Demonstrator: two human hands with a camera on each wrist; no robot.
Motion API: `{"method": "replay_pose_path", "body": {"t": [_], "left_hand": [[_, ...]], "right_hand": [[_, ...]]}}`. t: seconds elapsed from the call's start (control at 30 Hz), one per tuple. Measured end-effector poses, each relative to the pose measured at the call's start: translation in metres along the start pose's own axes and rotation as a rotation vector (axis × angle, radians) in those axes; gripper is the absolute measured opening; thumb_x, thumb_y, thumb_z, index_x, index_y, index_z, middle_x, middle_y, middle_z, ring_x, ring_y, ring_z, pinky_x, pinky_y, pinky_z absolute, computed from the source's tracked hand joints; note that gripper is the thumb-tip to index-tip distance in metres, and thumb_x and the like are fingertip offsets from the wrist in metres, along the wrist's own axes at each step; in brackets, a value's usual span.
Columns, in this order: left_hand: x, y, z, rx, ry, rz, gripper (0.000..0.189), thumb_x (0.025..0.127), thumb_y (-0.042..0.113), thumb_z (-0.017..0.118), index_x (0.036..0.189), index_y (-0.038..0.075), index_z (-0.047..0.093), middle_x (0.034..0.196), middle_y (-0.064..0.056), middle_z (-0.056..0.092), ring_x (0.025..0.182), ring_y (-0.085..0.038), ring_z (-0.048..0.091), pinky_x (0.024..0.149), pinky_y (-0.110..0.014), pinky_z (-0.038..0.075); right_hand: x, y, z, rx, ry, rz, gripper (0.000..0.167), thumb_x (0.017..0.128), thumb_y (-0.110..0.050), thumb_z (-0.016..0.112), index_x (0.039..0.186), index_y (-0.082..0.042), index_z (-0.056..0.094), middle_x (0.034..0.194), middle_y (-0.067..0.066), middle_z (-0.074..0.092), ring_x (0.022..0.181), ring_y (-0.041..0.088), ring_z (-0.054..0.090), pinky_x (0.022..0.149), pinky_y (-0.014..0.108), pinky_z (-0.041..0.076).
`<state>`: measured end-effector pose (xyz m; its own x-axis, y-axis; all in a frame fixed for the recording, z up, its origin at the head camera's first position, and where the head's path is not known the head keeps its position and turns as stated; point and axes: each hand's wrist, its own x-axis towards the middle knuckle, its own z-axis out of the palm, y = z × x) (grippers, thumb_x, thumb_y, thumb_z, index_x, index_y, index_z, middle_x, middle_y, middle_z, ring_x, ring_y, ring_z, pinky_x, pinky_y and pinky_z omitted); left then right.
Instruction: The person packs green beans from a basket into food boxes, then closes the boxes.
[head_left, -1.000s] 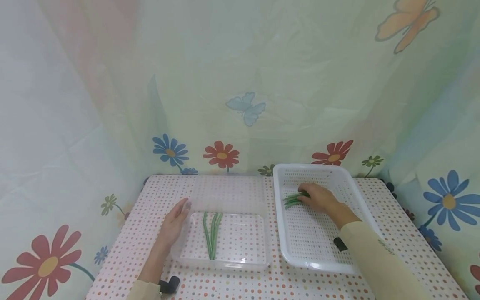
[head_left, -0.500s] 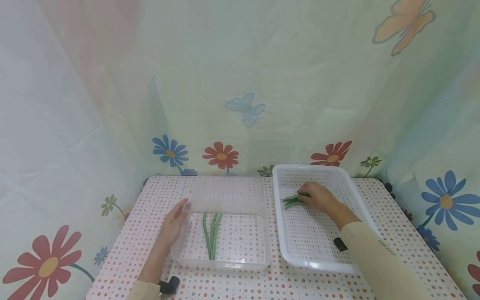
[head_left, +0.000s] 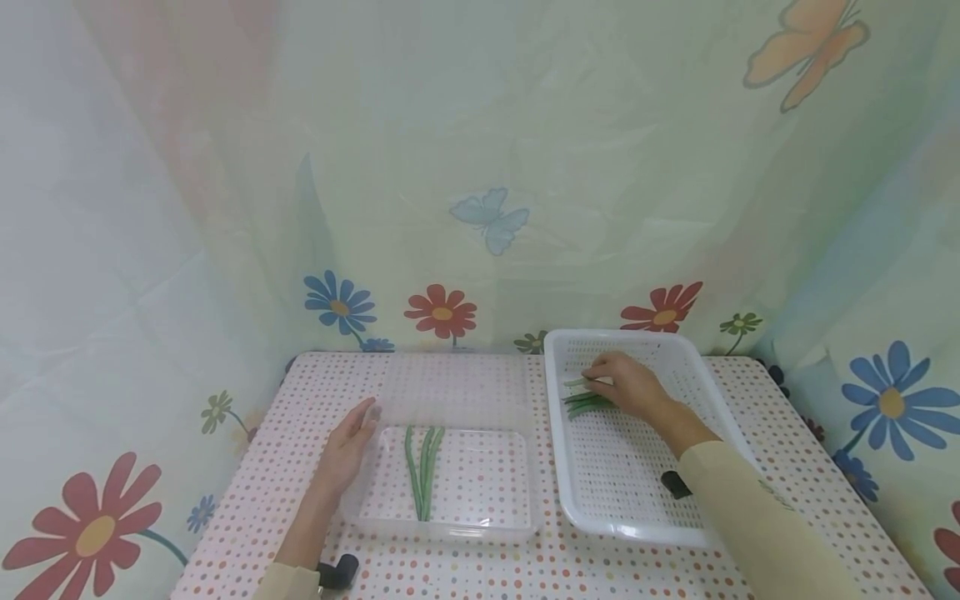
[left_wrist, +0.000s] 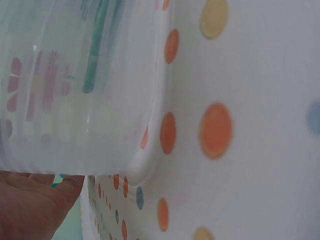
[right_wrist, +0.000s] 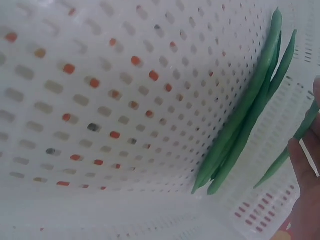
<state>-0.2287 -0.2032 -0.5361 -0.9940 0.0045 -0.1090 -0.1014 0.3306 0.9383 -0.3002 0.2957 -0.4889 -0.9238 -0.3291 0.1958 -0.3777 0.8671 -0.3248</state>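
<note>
In the head view, my right hand (head_left: pixel 630 387) is inside the white perforated basket (head_left: pixel 622 529). Between thumb and fingers it pinches one green bean (right_wrist: pixel 276 166), raised off the basket floor in the right wrist view. Several other green beans (right_wrist: pixel 245 112) lie bunched on that floor, below the hand. On the left stands a clear plastic box (head_left: pixel 491 479) with three green beans (head_left: pixel 425 475) lying lengthwise inside. Its left side is touched by my left hand (head_left: pixel 345 448), whose fingers are extended. Most of that hand is hidden behind the box wall in the left wrist view.
The clear lid (head_left: pixel 457 387) lies opened back behind the box. Both containers stand on a dotted tablecloth (head_left: pixel 450 575), with a narrow gap between them. A flower-print curtain (head_left: pixel 495 275) hangs close behind the table.
My right hand has separated one bean from the bunch, lifting it slightly up and to the left. The left hand and the clear box have stayed in place.
</note>
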Motion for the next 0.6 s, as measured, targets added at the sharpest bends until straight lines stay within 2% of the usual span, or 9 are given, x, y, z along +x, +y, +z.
{"method": "replay_pose_path", "body": {"t": [0.3,0.6], "left_hand": [[-0.001,-0.001,0.001,-0.004,-0.001,-0.012,0.049,0.112,0.037,0.041,0.161,0.034,0.035,0.172,0.002,0.03,0.162,-0.024,0.02,0.132,-0.053,0.018],[-0.001,0.001,-0.002,0.02,-0.004,0.004,0.051,0.113,0.038,0.041,0.163,0.03,0.033,0.172,0.001,0.029,0.162,-0.025,0.02,0.132,-0.053,0.019]], "right_hand": [[0.004,-0.009,-0.001,-0.004,0.047,-0.042,0.028,0.095,-0.014,0.076,0.122,-0.006,0.077,0.117,0.015,0.071,0.11,0.036,0.065,0.096,0.056,0.059],[0.009,-0.013,-0.01,0.036,0.224,-0.139,0.025,0.09,-0.007,0.081,0.116,-0.004,0.079,0.114,0.016,0.071,0.109,0.035,0.065,0.093,0.055,0.061]]}}
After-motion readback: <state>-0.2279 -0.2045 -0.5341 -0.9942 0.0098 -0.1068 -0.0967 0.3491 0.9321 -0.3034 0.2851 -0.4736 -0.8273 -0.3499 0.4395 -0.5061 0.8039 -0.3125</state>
